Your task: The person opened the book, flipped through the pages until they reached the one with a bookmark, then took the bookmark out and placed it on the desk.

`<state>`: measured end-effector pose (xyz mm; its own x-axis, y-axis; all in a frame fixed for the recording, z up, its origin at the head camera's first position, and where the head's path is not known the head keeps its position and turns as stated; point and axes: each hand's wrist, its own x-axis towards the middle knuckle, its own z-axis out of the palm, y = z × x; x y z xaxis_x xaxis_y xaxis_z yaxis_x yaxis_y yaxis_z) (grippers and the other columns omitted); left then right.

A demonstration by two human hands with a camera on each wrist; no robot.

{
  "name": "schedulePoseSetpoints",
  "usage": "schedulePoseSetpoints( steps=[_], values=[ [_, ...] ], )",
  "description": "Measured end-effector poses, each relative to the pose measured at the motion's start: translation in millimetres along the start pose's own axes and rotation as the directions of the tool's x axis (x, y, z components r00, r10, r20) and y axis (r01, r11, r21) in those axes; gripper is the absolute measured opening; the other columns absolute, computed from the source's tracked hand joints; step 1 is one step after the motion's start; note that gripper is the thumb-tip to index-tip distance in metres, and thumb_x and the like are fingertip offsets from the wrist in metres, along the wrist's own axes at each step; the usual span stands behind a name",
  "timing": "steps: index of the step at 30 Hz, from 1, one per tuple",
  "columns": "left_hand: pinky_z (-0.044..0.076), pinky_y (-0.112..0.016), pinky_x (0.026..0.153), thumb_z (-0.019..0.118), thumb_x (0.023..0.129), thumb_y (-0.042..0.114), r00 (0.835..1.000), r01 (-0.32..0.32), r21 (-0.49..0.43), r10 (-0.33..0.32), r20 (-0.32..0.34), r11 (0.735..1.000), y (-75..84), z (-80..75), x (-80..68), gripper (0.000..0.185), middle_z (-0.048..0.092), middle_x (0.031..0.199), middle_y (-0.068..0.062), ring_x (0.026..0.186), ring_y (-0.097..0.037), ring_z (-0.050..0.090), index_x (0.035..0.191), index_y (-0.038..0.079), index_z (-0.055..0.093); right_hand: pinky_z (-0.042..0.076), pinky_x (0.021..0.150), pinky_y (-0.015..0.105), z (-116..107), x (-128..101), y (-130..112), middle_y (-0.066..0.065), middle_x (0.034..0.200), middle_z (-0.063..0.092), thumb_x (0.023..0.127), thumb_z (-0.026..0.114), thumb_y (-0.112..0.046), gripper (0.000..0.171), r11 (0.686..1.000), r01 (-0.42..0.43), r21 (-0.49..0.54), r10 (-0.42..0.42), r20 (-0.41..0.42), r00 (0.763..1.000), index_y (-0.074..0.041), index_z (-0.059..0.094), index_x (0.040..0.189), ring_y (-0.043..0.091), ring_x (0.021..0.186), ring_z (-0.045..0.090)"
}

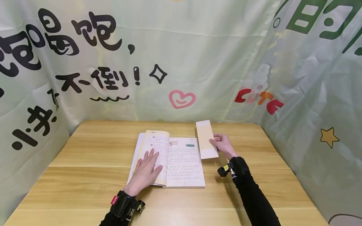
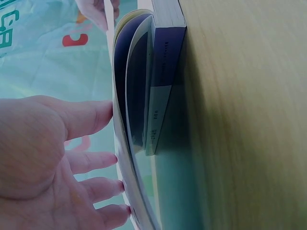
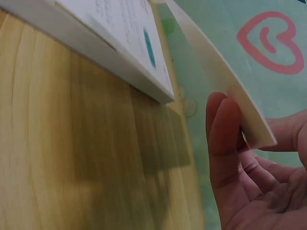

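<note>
My left hand [image 1: 145, 171] lies flat, fingers spread, pressing the open book [image 1: 172, 160] onto the worktop [image 1: 85, 163]. My right fingers [image 1: 219, 142] pinch the cream bookmark [image 1: 206, 139] beside it; a loose pinch could drop it.

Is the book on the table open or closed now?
Open: the book shows printed pages, and the left hand presses its left page flat.

Left hand [image 2: 43, 163] fingertips touch the book's [image 2: 165, 57] curved pages; tabletop [image 2: 249, 120] beneath.
</note>
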<state>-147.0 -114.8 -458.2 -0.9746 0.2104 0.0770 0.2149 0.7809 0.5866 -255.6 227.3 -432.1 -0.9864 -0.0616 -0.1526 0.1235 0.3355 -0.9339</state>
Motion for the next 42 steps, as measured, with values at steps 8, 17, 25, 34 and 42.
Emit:
schedulePoseSetpoints(
  steps=[8, 17, 25, 34, 42],
  values=[
    [0.015, -0.072, 0.121, 0.057, 0.102, 0.026, 1.000, 0.001, -0.003, -0.001, -0.001, 1.000, 0.7, -0.4, -0.6, 0.060, 0.025, 0.164, -0.027, 0.154, -0.048, 0.016, 0.152, -0.001, 0.039, 0.046, 0.063, 0.021, -8.5, 0.0, 5.1, -0.002, 0.089, 0.055, 0.099, 0.061, -0.013, 0.056, 0.999, -0.015, -0.047, 0.014, -0.027, 1.000, 0.012, 0.040, 0.145, 0.007, 0.073, 0.050],
    [0.016, -0.072, 0.121, 0.057, 0.102, 0.025, 1.000, 0.001, 0.003, -0.001, -0.005, 1.000, 0.3, -0.7, -1.1, 0.059, 0.026, 0.164, -0.026, 0.154, -0.048, 0.018, 0.152, 0.000, 0.040, 0.041, 0.064, 0.021, -9.3, 4.1, 13.6, -0.006, 0.077, 0.051, 0.098, 0.061, -0.009, 0.052, 0.998, -0.031, -0.047, 0.029, -0.041, 0.999, 0.012, 0.043, 0.142, 0.007, 0.070, 0.047],
    [0.017, -0.072, 0.121, 0.057, 0.102, 0.026, 1.000, 0.000, 0.009, 0.000, -0.007, 1.000, 1.2, -0.3, -2.0, 0.059, 0.027, 0.163, -0.026, 0.153, -0.048, 0.019, 0.152, 0.000, 0.041, 0.045, 0.072, 0.021, -7.6, 5.3, 19.5, 0.014, 0.107, 0.062, 0.098, 0.062, -0.012, 0.051, 0.991, -0.061, -0.121, 0.054, -0.058, 0.997, 0.012, 0.046, 0.140, 0.015, 0.090, 0.057],
    [0.016, -0.072, 0.121, 0.057, 0.102, 0.026, 1.000, 0.002, 0.007, -0.002, -0.004, 1.000, 1.2, 0.9, -2.5, 0.059, 0.026, 0.164, -0.026, 0.154, -0.047, 0.018, 0.152, 0.000, 0.040, 0.046, 0.069, 0.020, -4.5, 7.8, 22.6, 0.011, 0.099, 0.061, 0.096, 0.063, -0.009, 0.049, 0.988, -0.058, -0.140, 0.049, -0.067, 0.997, 0.014, 0.049, 0.137, 0.013, 0.082, 0.056],
    [0.016, -0.072, 0.121, 0.057, 0.101, 0.026, 1.000, 0.000, 0.009, 0.000, -0.010, 1.000, 0.6, 1.5, -2.1, 0.059, 0.026, 0.164, -0.026, 0.153, -0.048, 0.019, 0.152, 0.000, 0.041, 0.045, 0.071, 0.020, -1.8, 9.9, 25.5, 0.015, 0.101, 0.060, 0.096, 0.062, -0.010, 0.049, 0.979, -0.064, -0.195, 0.047, -0.090, 0.995, 0.012, 0.049, 0.138, 0.020, 0.089, 0.059]
  ],
)
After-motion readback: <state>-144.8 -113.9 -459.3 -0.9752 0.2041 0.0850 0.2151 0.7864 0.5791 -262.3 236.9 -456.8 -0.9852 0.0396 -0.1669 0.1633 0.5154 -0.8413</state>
